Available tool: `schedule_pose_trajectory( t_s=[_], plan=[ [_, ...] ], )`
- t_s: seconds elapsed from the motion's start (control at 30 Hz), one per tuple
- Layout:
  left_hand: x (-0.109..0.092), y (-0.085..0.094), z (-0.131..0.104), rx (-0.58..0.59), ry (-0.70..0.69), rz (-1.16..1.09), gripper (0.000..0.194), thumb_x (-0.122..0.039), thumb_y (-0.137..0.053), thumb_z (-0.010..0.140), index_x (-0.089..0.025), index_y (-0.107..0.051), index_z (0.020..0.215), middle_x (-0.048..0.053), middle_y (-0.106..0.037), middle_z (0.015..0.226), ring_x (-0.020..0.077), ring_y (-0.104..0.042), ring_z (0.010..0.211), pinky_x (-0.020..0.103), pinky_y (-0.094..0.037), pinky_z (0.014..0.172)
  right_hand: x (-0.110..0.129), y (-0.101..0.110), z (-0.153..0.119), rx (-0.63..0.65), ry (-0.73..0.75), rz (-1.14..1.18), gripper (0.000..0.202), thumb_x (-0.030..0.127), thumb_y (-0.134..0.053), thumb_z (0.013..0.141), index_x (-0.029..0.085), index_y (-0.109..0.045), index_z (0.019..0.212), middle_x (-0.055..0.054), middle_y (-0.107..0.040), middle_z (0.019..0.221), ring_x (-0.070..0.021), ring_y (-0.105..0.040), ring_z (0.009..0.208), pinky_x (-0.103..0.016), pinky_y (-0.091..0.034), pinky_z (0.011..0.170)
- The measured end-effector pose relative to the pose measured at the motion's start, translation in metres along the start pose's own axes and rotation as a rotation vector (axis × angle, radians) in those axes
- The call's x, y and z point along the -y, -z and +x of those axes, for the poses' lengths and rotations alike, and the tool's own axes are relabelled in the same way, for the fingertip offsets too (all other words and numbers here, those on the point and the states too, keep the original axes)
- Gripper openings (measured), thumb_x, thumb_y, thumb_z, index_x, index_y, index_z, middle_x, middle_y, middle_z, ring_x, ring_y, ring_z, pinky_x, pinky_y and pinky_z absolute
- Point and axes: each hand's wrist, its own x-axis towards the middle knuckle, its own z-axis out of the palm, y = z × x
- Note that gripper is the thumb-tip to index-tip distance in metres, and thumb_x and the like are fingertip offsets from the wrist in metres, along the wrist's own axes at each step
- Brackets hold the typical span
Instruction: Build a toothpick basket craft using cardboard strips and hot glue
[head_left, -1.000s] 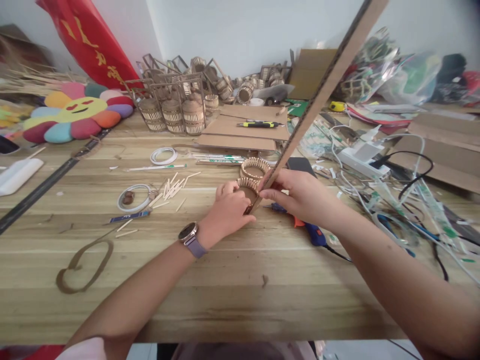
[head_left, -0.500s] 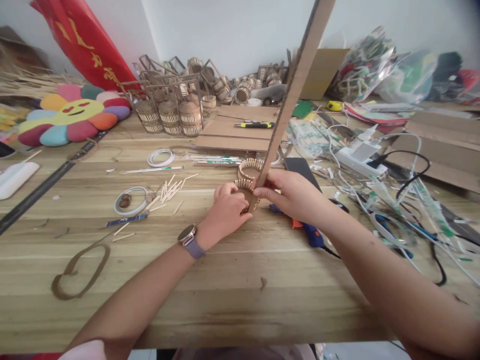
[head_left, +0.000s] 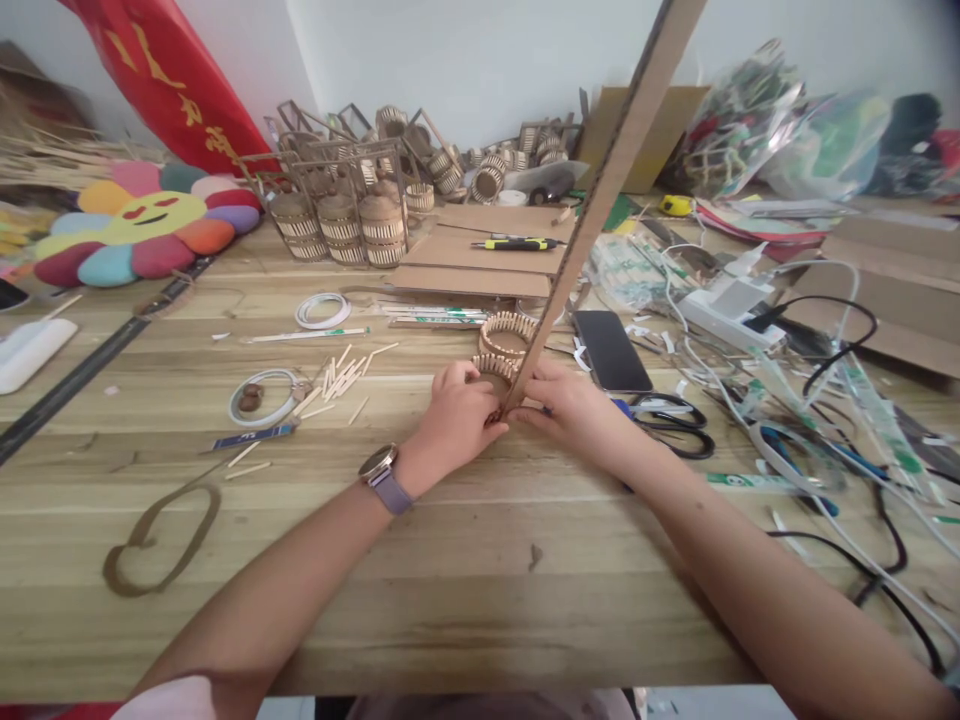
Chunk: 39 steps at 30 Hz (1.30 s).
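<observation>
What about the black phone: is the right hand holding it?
No, the black phone lies on the table, while the right hand holds the lower end of the long cardboard strip.

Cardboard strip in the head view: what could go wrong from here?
The tall cardboard strip is pinched near its lower end by the right hand, so its long upper part might sway and twist that end out of line.

The left hand is curled at the near slatted ring; too firm a squeeze could loosen its sticks.

Scissors lie close to the right wrist and could get knocked.
</observation>
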Motion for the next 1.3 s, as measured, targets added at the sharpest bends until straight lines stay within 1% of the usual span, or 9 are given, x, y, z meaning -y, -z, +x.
schedule_pose_trajectory(
  t_s=[0.17, 0.33, 0.5, 0.67, 0.83, 0.97, 1.07, 1.17, 1.3],
  plan=[
    [0.002, -0.001, 0.001, -0.001, -0.012, 0.009, 0.02, -0.031, -0.072, 0.082, -0.019, -0.066, 0.067, 0.005, -0.066, 0.079, 0.0313, -0.041, 0.115, 0.047, -0.033, 0.097, -0.004, -0.006, -0.003, -0.017, 0.023, 0.029, 0.01, 0.017, -0.061, 0.087, 0.021, -0.07, 0.088, -0.01, -0.066, 0.1, -0.0275, -0.06, 0.1, -0.045, -0.048, 0.087],
    [0.004, -0.001, 0.0, 0.009, -0.031, 0.006, 0.018, -0.033, -0.071, 0.083, -0.02, -0.068, 0.07, 0.005, -0.067, 0.083, 0.0305, -0.041, 0.115, 0.047, -0.033, 0.097, -0.004, -0.008, -0.003, -0.037, 0.044, 0.028, 0.012, 0.018, -0.063, 0.086, 0.022, -0.072, 0.093, -0.01, -0.068, 0.102, -0.0287, -0.061, 0.101, -0.049, -0.047, 0.09],
    [0.003, -0.002, -0.001, 0.007, -0.011, 0.02, 0.024, -0.038, -0.071, 0.083, -0.02, -0.065, 0.069, 0.005, -0.066, 0.082, 0.0308, -0.042, 0.113, 0.047, -0.034, 0.096, -0.003, -0.008, -0.003, -0.049, 0.063, 0.007, 0.013, 0.018, -0.064, 0.085, 0.022, -0.072, 0.095, -0.01, -0.068, 0.104, -0.0297, -0.06, 0.102, -0.049, -0.046, 0.09],
    [0.004, -0.002, -0.001, -0.006, -0.003, 0.029, 0.022, -0.036, -0.073, 0.082, -0.019, -0.063, 0.073, 0.005, -0.066, 0.085, 0.0292, -0.045, 0.111, 0.045, -0.036, 0.094, -0.003, -0.008, -0.002, -0.039, 0.066, 0.008, 0.012, 0.019, -0.062, 0.087, 0.022, -0.071, 0.095, -0.011, -0.068, 0.101, -0.03, -0.059, 0.103, -0.049, -0.047, 0.089],
    [0.003, -0.001, -0.001, 0.005, 0.003, 0.037, 0.026, -0.042, -0.073, 0.081, -0.019, -0.064, 0.076, 0.006, -0.065, 0.085, 0.0294, -0.046, 0.111, 0.045, -0.036, 0.092, -0.003, -0.007, -0.002, -0.028, 0.073, 0.014, 0.013, 0.02, -0.06, 0.088, 0.02, -0.07, 0.096, -0.012, -0.068, 0.102, -0.0305, -0.058, 0.104, -0.049, -0.047, 0.089],
    [0.0, -0.001, -0.002, 0.009, -0.007, 0.043, 0.022, -0.037, -0.069, 0.086, -0.019, -0.064, 0.074, 0.006, -0.068, 0.085, 0.0298, -0.045, 0.112, 0.048, -0.034, 0.096, -0.004, -0.008, -0.003, -0.033, 0.068, -0.001, 0.012, 0.019, -0.06, 0.088, 0.021, -0.069, 0.094, -0.011, -0.067, 0.104, -0.03, -0.058, 0.105, -0.048, -0.047, 0.089],
    [0.0, -0.001, -0.002, 0.011, -0.014, 0.035, 0.019, -0.033, -0.07, 0.085, -0.019, -0.065, 0.074, 0.005, -0.068, 0.085, 0.0297, -0.045, 0.113, 0.048, -0.033, 0.096, -0.003, -0.009, -0.003, -0.032, 0.075, -0.018, 0.009, 0.019, -0.059, 0.089, 0.019, -0.068, 0.091, -0.013, -0.066, 0.107, -0.0297, -0.058, 0.104, -0.047, -0.048, 0.087],
    [0.001, 0.001, -0.002, 0.012, -0.018, 0.026, 0.017, -0.03, -0.073, 0.082, -0.019, -0.065, 0.073, 0.004, -0.069, 0.085, 0.0296, -0.045, 0.115, 0.047, -0.032, 0.097, -0.003, -0.01, -0.004, -0.034, 0.098, -0.02, 0.009, 0.021, -0.06, 0.09, 0.017, -0.067, 0.088, -0.014, -0.067, 0.103, -0.0295, -0.058, 0.101, -0.046, -0.048, 0.086],
    [0.001, 0.002, -0.005, 0.019, -0.018, 0.008, 0.019, -0.031, -0.068, 0.086, -0.019, -0.064, 0.071, 0.004, -0.069, 0.086, 0.0296, -0.044, 0.113, 0.048, -0.033, 0.097, -0.002, -0.012, -0.004, -0.034, 0.108, -0.019, 0.007, 0.022, -0.061, 0.09, 0.02, -0.067, 0.088, -0.012, -0.067, 0.101, -0.0295, -0.059, 0.102, -0.047, -0.049, 0.086]
  ],
)
